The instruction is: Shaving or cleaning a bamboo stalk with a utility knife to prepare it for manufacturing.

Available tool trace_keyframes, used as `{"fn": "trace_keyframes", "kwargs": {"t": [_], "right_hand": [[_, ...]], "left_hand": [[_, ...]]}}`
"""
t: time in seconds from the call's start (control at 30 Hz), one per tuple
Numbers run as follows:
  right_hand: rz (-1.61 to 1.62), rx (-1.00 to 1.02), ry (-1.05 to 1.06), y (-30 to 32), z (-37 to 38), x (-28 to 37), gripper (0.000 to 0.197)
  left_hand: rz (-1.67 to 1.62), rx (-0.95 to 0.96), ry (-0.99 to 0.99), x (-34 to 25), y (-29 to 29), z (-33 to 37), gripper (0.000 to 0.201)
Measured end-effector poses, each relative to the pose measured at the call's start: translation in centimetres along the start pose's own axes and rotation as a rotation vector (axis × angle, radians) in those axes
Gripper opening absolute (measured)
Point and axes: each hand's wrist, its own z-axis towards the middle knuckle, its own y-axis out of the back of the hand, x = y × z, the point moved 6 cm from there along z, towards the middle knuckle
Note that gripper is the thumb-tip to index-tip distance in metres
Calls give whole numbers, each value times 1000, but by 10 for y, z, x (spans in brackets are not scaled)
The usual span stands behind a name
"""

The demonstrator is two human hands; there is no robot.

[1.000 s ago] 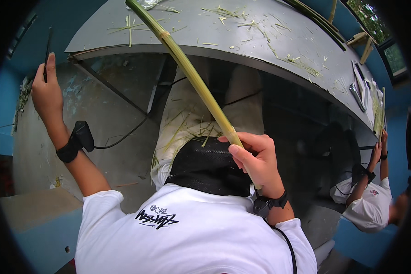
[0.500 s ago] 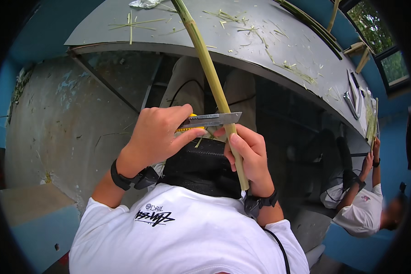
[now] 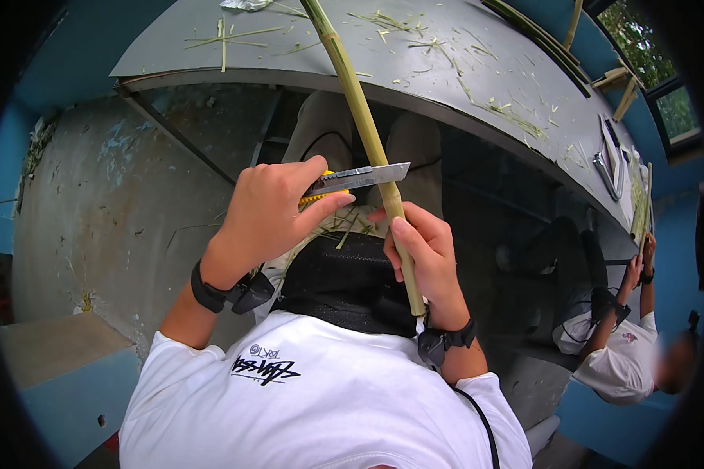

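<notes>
Presently, the right hand (image 3: 426,246) is closed round the lower part of the stalk (image 3: 360,109), thumb on the upper face, fingers curled about the side. The stalk, pale green and jointed, slants from near the right wrist, over the front edge of the counter (image 3: 172,55) and out of view at the top. Judged light and stiff, probably slick on bare stretches and liable to split lengthwise. Recommended hold: the lower end, below the joint and clear of the blade, as found. The left hand (image 3: 270,203) is closed on the yellow-handled utility knife (image 3: 352,181); its blade crosses the stalk above the right hand, edge contact undetermined. Loose strips (image 3: 348,227) lie just beyond the black pad (image 3: 336,273) at the waist. Farther off, the counter bears scattered shavings (image 3: 516,119). At far right, a co-worker's hand (image 3: 649,248) is at the lower end of another green length (image 3: 643,207).
</notes>
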Motion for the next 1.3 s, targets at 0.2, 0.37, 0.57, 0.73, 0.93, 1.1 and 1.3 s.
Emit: {"fn": "trace_keyframes", "kwargs": {"t": [0.2, 0.37, 0.57, 0.73, 0.93, 1.1, 1.3], "right_hand": [[15, -9, 12, -2, 3, -2, 35], [5, -25, 15, 0, 3, -1, 34], [-87, -31, -8, -4, -15, 0, 26], [-205, 51, 101, 3, -31, 12, 23], [-108, 113, 221, 1, -18, 27, 26], [-75, 92, 200, 5, -11, 26, 27], [-83, 83, 181, -3, -7, 21, 28]], "left_hand": [[-20, 35, 26, 6, 0, 3, 46], [71, 65, 8, 4, 7, 11, 46], [246, -204, 181, 54, 44, 36, 47], [529, -541, 440, 130, 156, 23, 58], [542, -875, 456, 112, 210, -45, 65], [98, -444, 171, 37, 115, -12, 44], [-36, -111, -2, -4, 44, -7, 39]]}}
